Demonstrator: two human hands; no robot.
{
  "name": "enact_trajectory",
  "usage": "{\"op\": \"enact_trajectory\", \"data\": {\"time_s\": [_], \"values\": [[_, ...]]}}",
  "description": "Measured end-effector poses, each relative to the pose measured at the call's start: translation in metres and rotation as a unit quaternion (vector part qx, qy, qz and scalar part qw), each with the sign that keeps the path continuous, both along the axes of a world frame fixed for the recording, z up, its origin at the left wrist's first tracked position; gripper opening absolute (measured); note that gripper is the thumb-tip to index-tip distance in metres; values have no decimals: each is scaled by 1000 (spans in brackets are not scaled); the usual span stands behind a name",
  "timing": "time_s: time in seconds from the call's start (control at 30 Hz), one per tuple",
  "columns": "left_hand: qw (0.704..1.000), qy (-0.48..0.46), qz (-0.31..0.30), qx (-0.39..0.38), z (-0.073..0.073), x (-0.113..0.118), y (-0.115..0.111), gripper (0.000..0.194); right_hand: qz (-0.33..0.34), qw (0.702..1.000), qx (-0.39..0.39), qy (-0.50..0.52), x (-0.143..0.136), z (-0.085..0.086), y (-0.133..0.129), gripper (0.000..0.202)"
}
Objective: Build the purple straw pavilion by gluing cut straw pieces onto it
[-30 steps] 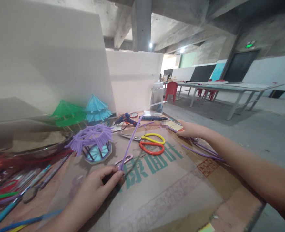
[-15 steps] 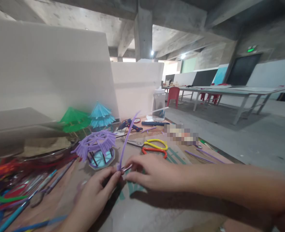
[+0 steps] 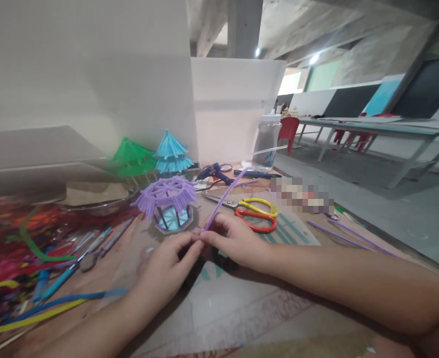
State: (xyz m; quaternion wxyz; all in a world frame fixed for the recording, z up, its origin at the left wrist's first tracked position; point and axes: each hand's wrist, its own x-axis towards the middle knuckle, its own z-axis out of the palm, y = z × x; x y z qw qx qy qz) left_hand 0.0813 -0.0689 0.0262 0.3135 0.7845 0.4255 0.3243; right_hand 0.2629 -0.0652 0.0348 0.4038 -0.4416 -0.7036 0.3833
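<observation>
Pinching purple strip at btm end | L hand + R hand meeting, both angled inward

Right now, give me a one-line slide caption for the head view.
Left hand and right hand meet at a purple pipe cleaner, near scissors and a purple-roofed model pavilion.

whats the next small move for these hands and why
I'd probably slide the right hand slightly up the purple strip to steady it. The fingertips of that hand and of the left hand meet at its lower end, while its long upper part slants upward with no finger on it.
</observation>
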Motion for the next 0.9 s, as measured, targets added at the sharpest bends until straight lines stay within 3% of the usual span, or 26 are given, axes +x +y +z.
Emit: {"op": "enact_trajectory", "data": {"time_s": [0.2,0.9], "values": [[1000,10,11,12,0,-2,0,35,-17,1000,5,-21,0,6,0,7],[999,24,20,26,3,0,1,34,-14,993,72,-98,4,-1,2,16]]}}
